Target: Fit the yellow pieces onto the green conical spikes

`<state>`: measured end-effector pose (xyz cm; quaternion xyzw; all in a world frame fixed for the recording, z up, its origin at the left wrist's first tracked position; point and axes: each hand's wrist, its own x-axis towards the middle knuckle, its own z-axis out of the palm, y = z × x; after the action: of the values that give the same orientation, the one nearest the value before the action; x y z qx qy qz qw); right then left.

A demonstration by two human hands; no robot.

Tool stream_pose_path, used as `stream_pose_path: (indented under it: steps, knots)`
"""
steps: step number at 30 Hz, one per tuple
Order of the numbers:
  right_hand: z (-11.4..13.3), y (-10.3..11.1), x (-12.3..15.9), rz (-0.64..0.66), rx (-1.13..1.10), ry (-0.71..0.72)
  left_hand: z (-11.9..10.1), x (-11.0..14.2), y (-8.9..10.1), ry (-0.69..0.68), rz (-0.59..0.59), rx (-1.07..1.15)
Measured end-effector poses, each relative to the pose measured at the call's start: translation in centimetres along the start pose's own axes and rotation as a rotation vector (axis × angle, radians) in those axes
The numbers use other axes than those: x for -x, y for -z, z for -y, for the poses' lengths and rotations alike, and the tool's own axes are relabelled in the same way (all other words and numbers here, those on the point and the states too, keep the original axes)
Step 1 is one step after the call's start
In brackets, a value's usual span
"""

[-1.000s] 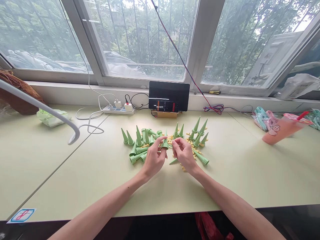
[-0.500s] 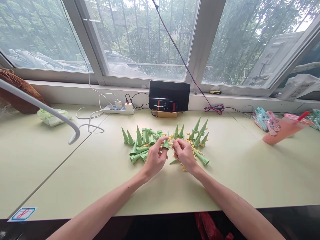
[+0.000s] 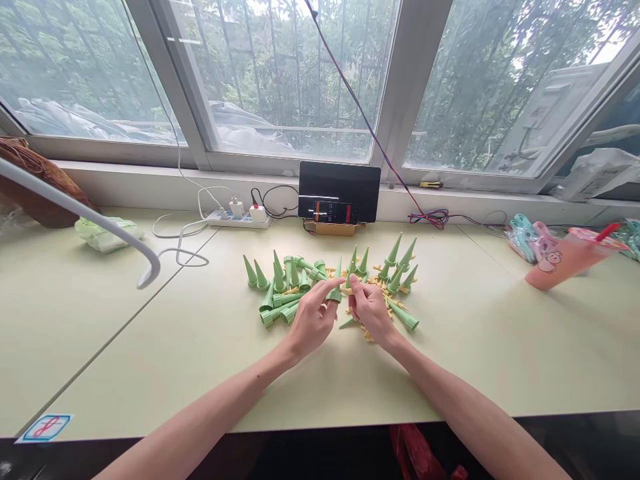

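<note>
The counter (image 3: 475,347) offers elbow room before the black screen (image 3: 340,180), out to the near edge. Before that screen, the left hand (image 3: 311,319)'s grip pinches an upright green cone (image 3: 335,295), likely light, stiff, best held by its collar; the right hand (image 3: 371,310)'s seemingly pinches a yellow piece (image 3: 345,291).

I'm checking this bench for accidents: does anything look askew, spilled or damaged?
The drink cup at the right appears to lean sharply, though lens distortion may cause that; no spill shows around it. Some green cones lie on their sides while others stand upright. I see no clear damage.
</note>
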<state>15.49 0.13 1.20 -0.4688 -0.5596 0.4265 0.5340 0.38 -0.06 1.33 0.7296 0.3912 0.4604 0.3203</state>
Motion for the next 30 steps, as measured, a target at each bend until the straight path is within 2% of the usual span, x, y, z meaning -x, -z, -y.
stream_pose_path:
  steps: [8,16,30]
  knots:
    - [-0.41,-0.17,0.0,-0.007,-0.054,-0.022,-0.06,-0.02,-0.12,0.019,-0.034,0.001]
    - [0.15,-0.19,0.22,0.012,-0.093,0.05,-0.28,-0.15,-0.01,0.119,-0.057,0.059]
    - [-0.15,-0.19,0.1,0.02,-0.09,0.058,-0.58,0.15,0.18,-0.016,0.019,0.025]
